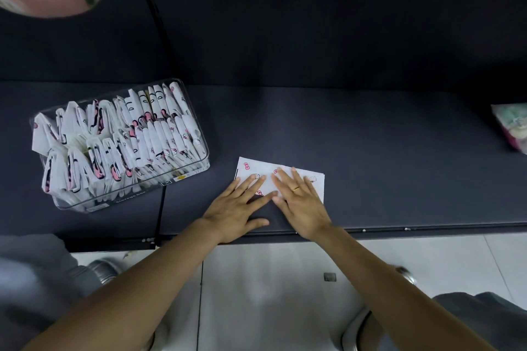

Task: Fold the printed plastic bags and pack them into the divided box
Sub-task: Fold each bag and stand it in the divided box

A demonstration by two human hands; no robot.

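You have a thin white plastic bag (pixel 281 177), smooth with pink printed bows, on a matt dark tabletop (pixel 370 151). Near the tabletop's left edge, your box (pixel 196 134) is clear glossy plastic. The floor tiles (pixel 427 253) look smooth and pale.

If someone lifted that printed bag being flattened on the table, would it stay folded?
Probably not: the printed bag looks thin and floppy, and both the left hand and right hand press it flat. It likely weighs little and may slide on the smooth table.
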